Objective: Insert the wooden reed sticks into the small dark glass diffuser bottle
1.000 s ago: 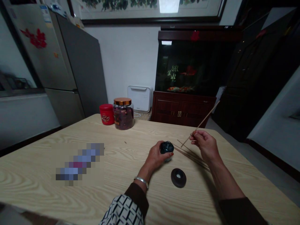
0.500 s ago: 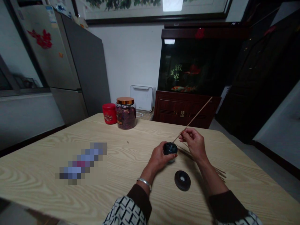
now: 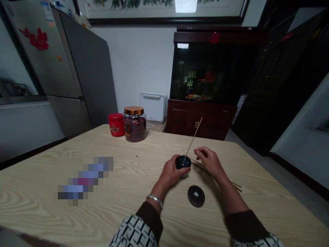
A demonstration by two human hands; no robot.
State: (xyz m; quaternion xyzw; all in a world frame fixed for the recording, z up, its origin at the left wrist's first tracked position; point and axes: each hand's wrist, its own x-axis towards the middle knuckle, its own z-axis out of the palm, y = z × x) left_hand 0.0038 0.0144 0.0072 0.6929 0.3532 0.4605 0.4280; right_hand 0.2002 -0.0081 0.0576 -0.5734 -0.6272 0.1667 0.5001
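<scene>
The left hand (image 3: 168, 174) clamps a dark round holder (image 3: 183, 162) steady so a thin incense stick (image 3: 194, 136) stands upright in it, while the right hand (image 3: 209, 161) stays apart, open just beside.

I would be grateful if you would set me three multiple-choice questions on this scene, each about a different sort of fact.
1. In this view, where is the red tin relative to the glass jar of dried petals?
A) Left of it
B) Right of it
C) On top of it

2. What colour is the jar's lid?
A) Red
B) White
C) Copper

3. What is the state of the thin stick?
A) Lying flat on the table
B) Standing up from the dark round holder
C) Gripped in the fingers

1: A, the tin stands just left of the jar.
2: C, the lid has a shiny copper colour.
3: B, its foot sits in the holder, held by the left hand, while the right hand stays beside it.
</scene>
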